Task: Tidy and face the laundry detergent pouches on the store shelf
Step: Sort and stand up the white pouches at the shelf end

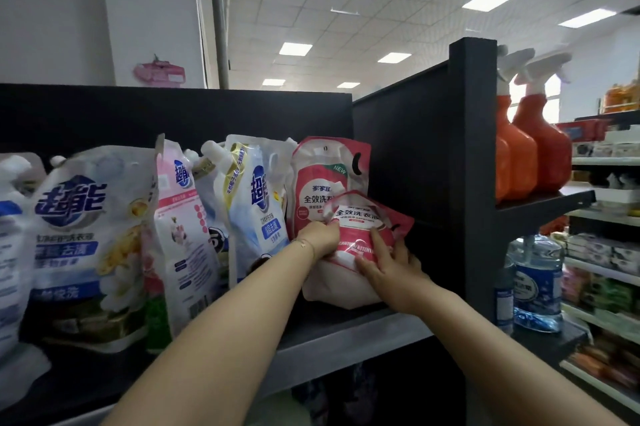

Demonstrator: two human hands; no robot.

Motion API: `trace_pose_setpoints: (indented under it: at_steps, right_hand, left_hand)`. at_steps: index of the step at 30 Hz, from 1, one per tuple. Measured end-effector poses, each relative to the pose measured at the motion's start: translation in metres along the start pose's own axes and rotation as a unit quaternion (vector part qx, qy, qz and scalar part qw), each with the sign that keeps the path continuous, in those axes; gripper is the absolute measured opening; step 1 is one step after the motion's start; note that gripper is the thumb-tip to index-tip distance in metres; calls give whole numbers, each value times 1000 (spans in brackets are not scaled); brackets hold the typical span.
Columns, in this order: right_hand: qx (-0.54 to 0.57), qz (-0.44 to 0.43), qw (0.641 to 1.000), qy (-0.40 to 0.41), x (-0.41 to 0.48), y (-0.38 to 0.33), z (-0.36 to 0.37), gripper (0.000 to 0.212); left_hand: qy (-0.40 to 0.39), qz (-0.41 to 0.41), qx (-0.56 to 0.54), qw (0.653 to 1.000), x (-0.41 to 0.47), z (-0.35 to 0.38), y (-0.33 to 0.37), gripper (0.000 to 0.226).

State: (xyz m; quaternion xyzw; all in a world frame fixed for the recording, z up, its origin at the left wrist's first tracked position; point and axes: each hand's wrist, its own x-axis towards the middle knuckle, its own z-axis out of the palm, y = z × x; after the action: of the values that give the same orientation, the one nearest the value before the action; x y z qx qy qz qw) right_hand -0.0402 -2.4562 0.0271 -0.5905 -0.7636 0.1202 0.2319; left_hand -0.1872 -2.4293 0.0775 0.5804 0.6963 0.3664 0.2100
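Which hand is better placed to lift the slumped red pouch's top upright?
Left. The left hand grips the front pouch at its folded-over top edge, so it could likely pull it up. The right hand lies flatter against its lower front, better for steadying.

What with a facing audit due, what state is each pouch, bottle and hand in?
front red pouch: slumped, tilted, held by both hands.
rear red pouch: upright, label facing out.
blue-and-white pouch: standing, label angled.
orange spray bottles: upright.
left hand: grips front red pouch.
right hand: presses flat on it.
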Motion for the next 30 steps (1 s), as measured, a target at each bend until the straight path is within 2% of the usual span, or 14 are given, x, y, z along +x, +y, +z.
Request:
trace_pose_setpoints:
  at_steps: [2,6,9,10,11,14,15,18,23,25,28,30]
  right_hand:
    - [-9,-7,1000,0,-3,1,1,69]
    - [-10,-16,1000,0,-4,2,3,71]
    - [-9,-23,1000,8,-6,3,4,75]
    - [-10,-27,999,16,-7,4,5,77]
    - [-12,-31,999,23,-7,5,6,79]
    - [-33,-53,997,47,-12,8,6,81]
    - [-30,-66,996,52,-12,9,5,82]
    - [-27,-108,991,71,-10,12,-7,85]
    - [-200,-151,953,170,2,8,-16,95]
    - [-218,-134,944,208,8,5,-12,103]
    - [-225,-121,930,264,18,-3,-1,120]
    - [-209,-125,931,271,23,-8,7,122]
  left_hand:
    - [-63,-31,-91,993,9,1,5,57]
    - [-111,-83,-204,969,28,1,2,64]
    - [-108,-89,-261,955,53,12,-15,93]
    - [-96,-85,-274,953,53,13,-16,95]
    - [-77,-78,-288,951,39,10,-11,89]
    - [-12,-49,-326,944,10,2,3,41]
    - [12,-42,-324,945,7,1,4,36]
    - [92,13,-295,951,-3,-1,9,31]
    - [182,161,-246,939,-21,-1,10,37]
    - [194,203,-247,927,-27,-3,10,35]
    - [189,222,-236,927,-33,-6,6,33]
    - [189,217,-234,929,-35,-6,-4,18]
